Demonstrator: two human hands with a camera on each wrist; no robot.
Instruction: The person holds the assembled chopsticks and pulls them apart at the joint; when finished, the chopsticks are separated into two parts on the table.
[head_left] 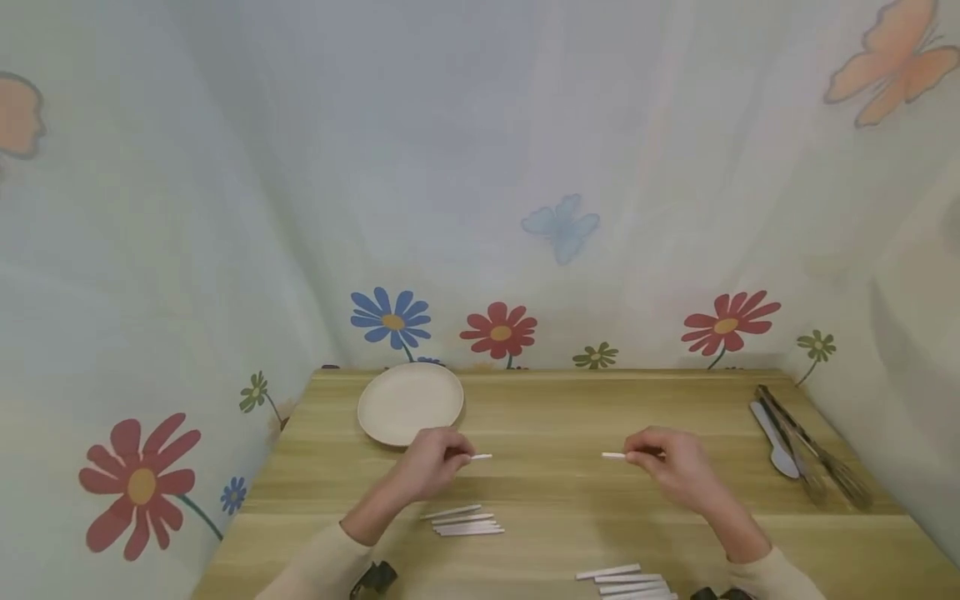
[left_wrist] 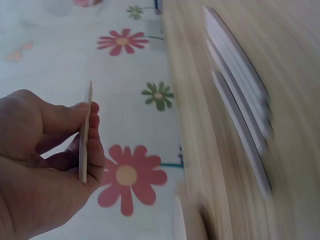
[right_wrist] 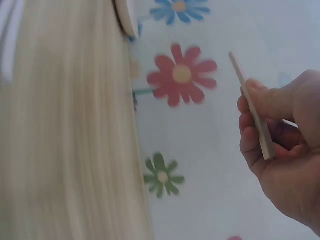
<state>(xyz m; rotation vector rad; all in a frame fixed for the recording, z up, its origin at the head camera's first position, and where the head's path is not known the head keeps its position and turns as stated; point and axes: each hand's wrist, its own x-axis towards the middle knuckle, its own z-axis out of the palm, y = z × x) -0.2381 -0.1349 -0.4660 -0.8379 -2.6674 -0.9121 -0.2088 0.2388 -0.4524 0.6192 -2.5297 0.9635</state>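
Observation:
My left hand (head_left: 429, 467) pinches a short, thin pale stick (left_wrist: 84, 150) between thumb and fingers, its tip pointing inward. Across from it, my right hand (head_left: 677, 471) holds a similar stick (right_wrist: 260, 121) the same way. Both hands are raised over the wooden table, a wide gap between the two stick tips. Below the left hand lies a small bunch of white sticks (head_left: 468, 527), side by side. Another bunch of white sticks (head_left: 632, 581) lies nearer the front edge, toward the right hand.
A round cream plate (head_left: 411, 405) sits at the table's back left, just beyond the left hand. At the right side lie a light spoon (head_left: 782, 460), a wire whisk (head_left: 846, 482) and another dark-handled utensil. A flower-printed curtain (head_left: 442, 167) surrounds the table (head_left: 547, 417).

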